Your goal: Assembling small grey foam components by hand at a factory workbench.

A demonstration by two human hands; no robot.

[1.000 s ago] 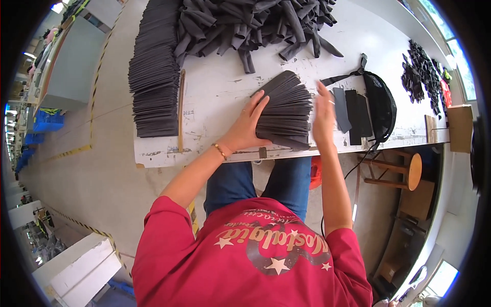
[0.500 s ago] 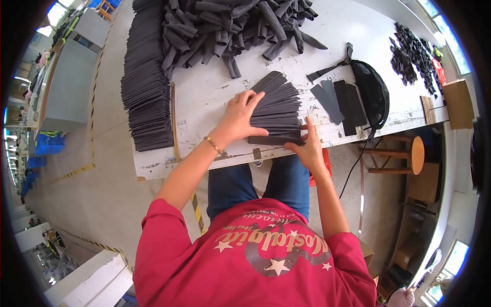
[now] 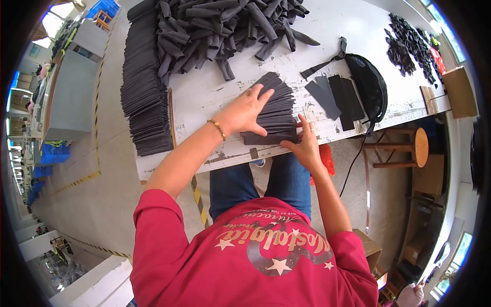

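Observation:
A fanned stack of dark grey fabric strips [image 3: 277,108] lies at the near edge of the white table. Over its left side rests my left hand [image 3: 245,113], thumb and fingers spread across the strips. My right hand [image 3: 306,146] grips the near right corner of the stack, with its thumb along the front and its fingers against the right ends. The undersides of both hands are hidden.
Left stands a long row of packed dark strips [image 3: 146,97], beside a heap of loose dark pieces [image 3: 215,30]. Flat strips [image 3: 332,100] and a black mesh pouch [image 3: 366,84] with a strap and cord lie right. A wooden stool [image 3: 420,147] stands beyond the table edge.
The view has shifted slightly, so the table's things appear a little farther left. Both hands stay at the stack with almost the same hold.

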